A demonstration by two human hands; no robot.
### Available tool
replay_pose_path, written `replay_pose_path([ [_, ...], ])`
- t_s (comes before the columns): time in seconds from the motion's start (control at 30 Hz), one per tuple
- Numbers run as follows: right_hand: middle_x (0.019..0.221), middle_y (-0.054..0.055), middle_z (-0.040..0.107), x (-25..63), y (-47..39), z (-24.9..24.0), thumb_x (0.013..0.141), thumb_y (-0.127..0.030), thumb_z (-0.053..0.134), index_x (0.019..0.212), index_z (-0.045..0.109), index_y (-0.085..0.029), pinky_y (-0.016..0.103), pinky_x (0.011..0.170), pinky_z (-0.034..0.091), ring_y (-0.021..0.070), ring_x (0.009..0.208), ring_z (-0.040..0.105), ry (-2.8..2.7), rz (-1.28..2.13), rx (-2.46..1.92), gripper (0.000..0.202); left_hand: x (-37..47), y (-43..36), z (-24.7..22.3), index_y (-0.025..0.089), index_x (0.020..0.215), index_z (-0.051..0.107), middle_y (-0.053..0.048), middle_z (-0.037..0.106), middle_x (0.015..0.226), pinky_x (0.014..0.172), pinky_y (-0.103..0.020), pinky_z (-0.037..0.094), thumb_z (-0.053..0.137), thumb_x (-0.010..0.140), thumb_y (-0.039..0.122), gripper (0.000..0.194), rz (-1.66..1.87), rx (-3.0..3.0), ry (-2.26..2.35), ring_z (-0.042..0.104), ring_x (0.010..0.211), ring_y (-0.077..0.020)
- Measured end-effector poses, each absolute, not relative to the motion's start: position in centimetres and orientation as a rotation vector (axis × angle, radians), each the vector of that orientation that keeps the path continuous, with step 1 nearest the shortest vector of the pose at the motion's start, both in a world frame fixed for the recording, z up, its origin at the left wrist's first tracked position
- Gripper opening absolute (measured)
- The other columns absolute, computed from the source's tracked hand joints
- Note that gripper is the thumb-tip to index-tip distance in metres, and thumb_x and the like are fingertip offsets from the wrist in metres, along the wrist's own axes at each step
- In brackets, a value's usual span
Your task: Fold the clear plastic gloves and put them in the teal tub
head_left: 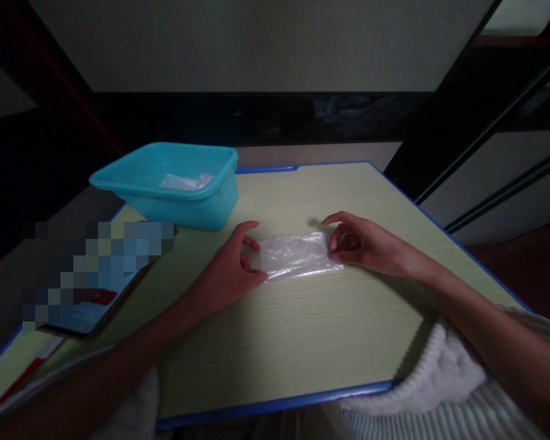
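Observation:
A small, clear plastic bag (297,256) lies crinkled and shiny on the table, stretched out between my two hands. At its left end is my left hand (233,263), thumb on the near corner and lower fingers curled in, with the index finger held out. My right hand (365,244) pinches the opposite end between thumb and curled fingers, its index finger raised off the bag. Whether anything is inside the bag I cannot make out.
A turquoise plastic basin (206,211) stands at the back left, holding some clear plastic packaging (186,182). Nearer, a phone (119,284) with a partly blurred screen lies beside a red and white strip-like item (34,363). Blue edging (275,403) borders the pale table (275,348).

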State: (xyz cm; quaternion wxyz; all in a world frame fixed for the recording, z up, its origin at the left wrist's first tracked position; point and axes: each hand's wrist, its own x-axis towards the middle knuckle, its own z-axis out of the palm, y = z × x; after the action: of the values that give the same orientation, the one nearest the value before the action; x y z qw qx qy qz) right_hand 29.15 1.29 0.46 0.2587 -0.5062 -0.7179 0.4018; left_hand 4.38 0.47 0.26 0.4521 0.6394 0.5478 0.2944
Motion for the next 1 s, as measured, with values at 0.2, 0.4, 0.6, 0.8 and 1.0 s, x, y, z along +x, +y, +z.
replay_pose_path([
  [0.2, 0.081, 0.005, 0.062, 29.6, 1.1, 1.3, 0.076, -0.027, 0.060, 0.093, 0.059, -0.018, 0.033, 0.062, 0.050, 0.0170, 0.067, 0.058, -2.214, 0.608, -1.412, 0.019, 4.4, 0.3, 0.3, 0.020, 0.121, 0.038, 0.001, 0.049, 0.097, 0.041, -0.015, 0.029, 0.065, 0.055, 0.011, 0.072, 0.719, 1.638, 1.361, 0.036, 0.045, -0.0009],
  [0.4, 0.136, 0.016, 0.045, 29.4, 0.3, 1.7, 0.088, -0.041, 0.048, 0.131, 0.046, -0.014, 0.048, 0.103, 0.034, 0.0282, 0.125, 0.042, -2.593, 0.455, -1.153, 0.050, 4.2, 0.2, -0.1, 0.019, 0.117, 0.042, 0.002, 0.047, 0.091, 0.049, -0.019, 0.033, 0.064, 0.065, 0.018, 0.056, 0.832, 1.891, 1.457, 0.036, 0.052, -0.0056],
  [0.6, 0.150, 0.019, 0.013, 29.2, -0.1, -0.1, 0.086, -0.058, 0.042, 0.144, 0.017, -0.009, 0.054, 0.110, 0.012, 0.0294, 0.138, 0.012, -2.735, 0.568, -1.113, 0.080, 4.4, -0.1, -0.3, 0.016, 0.110, 0.045, -0.001, 0.046, 0.091, 0.066, -0.026, 0.041, 0.058, 0.072, 0.016, 0.040, 0.963, 2.170, 1.469, 0.045, 0.068, -0.0122],
  [0.8, 0.150, 0.020, 0.008, 28.9, -0.2, -0.5, 0.084, -0.063, 0.039, 0.145, 0.015, -0.009, 0.055, 0.110, 0.006, 0.0302, 0.138, 0.007, -2.790, 0.545, -1.166, 0.084, 4.4, -0.2, -0.7, 0.016, 0.109, 0.045, -0.005, 0.047, 0.097, 0.080, -0.033, 0.045, 0.054, 0.075, 0.015, 0.035, 0.970, 2.284, 1.414, 0.052, 0.090, -0.0192],
  [1.0, 0.149, 0.023, 0.005, 28.8, -0.3, -0.7, 0.084, -0.066, 0.031, 0.145, 0.010, -0.005, 0.057, 0.109, 0.009, 0.0307, 0.138, 0.005, -2.876, 0.440, -1.180, 0.088, 6.4, -0.9, -0.4, 0.010, 0.117, 0.047, -0.016, 0.050, 0.123, 0.099, -0.042, 0.039, 0.052, 0.080, 0.024, 0.040, 0.747, 2.673, 1.275, 0.046, 0.116, -0.0280],
])
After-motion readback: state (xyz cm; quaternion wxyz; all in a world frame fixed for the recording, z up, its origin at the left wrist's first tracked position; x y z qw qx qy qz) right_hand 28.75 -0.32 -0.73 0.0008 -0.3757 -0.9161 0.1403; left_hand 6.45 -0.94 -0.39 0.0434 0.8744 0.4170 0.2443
